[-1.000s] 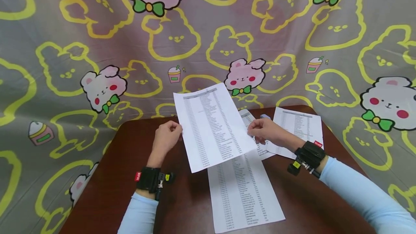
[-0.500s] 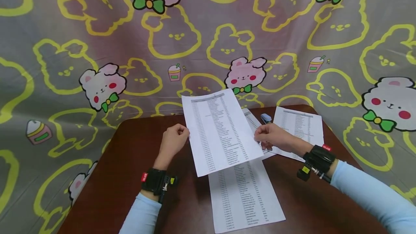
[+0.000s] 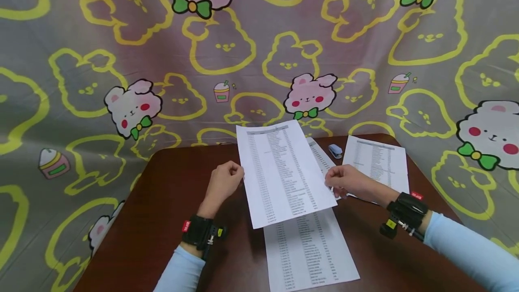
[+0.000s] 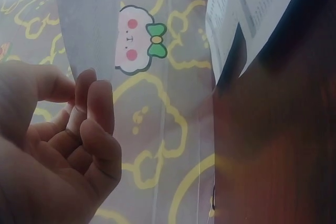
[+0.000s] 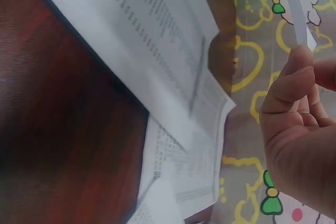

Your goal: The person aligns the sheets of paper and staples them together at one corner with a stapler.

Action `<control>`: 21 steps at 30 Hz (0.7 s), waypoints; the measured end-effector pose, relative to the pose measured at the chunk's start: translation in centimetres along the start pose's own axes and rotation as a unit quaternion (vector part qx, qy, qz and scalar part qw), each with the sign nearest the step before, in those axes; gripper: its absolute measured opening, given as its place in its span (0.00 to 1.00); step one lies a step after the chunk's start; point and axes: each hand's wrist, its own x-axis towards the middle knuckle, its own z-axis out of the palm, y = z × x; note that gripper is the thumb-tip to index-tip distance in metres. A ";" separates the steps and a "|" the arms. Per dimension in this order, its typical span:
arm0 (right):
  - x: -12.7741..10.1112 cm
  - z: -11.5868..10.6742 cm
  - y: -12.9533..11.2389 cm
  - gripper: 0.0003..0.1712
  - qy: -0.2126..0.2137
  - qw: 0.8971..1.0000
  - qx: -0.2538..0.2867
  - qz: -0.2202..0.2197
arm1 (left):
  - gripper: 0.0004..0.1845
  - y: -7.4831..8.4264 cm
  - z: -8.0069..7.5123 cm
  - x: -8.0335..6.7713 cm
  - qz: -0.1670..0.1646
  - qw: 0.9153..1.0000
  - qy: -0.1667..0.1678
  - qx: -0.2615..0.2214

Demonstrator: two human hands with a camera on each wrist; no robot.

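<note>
Nearest, light blue sleeves run up to black wrist devices, 1 on each forearm. Just beyond, a printed near sheet lies flat on the dark red-brown table, its upper part hidden from the head camera by the held sheet. That held sheet is up in the air in front of the person, between the left hand and the right hand, tilted so that its print faces the head camera. The left hand is closed to a light pinch, thumb and fingertips on the sheet's left edge, as the left wrist view shows; the right hand pinches the opposite edge the same way, its other fingers curled in. Holding it by 2 side edges probably keeps the thin paper spread and the text uncovered, since a grip at 1 edge would likely let it droop. Farther back, a half-hidden sheet shows past the held sheet's right edge, and a right-hand sheet lies behind the right hand; whether those 2 touch is covered by the hand in the head view. Between their far ends sits a small blue-grey object, perhaps a stapler, seemingly set back so that it does not weigh on the pages. Behind everything hangs a grey cloth with rabbits and yellow outlines; the containers to be seen are its printed cups, drawn with white tops and straws.
</note>
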 end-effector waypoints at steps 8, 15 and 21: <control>-0.7 0.3 1.2 0.18 -0.014 1.000 -0.010 0.009 | 0.12 -0.4 0.6 -0.6 0.017 1.000 -0.023 0.006; -0.8 0.5 1.8 0.17 -0.019 0.999 -0.020 0.021 | 0.11 -1.1 0.9 -0.9 0.019 0.999 -0.043 0.001; -1.4 0.6 2.2 0.16 -0.039 0.999 -0.010 0.022 | 0.10 -1.1 1.0 -1.3 0.013 0.998 -0.069 0.000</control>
